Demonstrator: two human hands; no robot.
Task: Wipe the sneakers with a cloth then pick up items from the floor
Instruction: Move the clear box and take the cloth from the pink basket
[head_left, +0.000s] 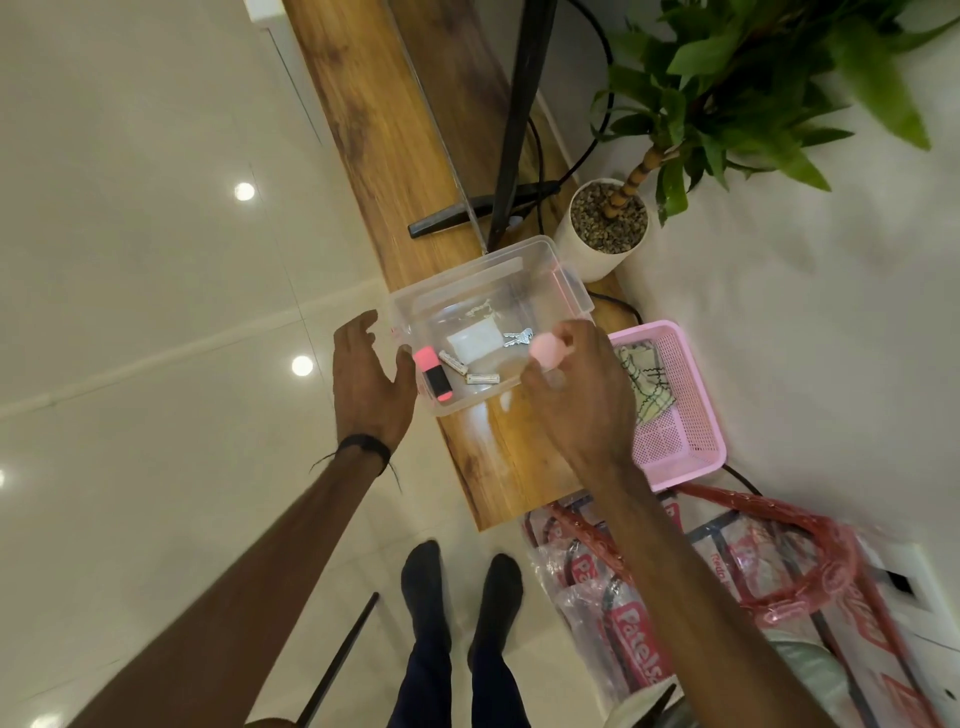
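Observation:
A clear plastic box (524, 260) stands on a wooden bench (374, 135). Inside it lie a pink and black highlighter (434, 373), two batteries (467, 370), a white packet (475, 340) and a bunch of keys (517, 338). My right hand (576, 389) is over the box's right near corner, fingers shut on a small pale pink object (545, 349). My left hand (369, 379) hovers at the box's left side, fingers spread, holding nothing. No sneakers show in this view.
A pink mesh basket (685, 441) with a patterned cloth (641, 384) sits right of the box. A potted plant (608, 228) stands behind it. Plastic bags (675, 597) lie on the floor at lower right. A black stand (514, 119) and cables rest on the bench.

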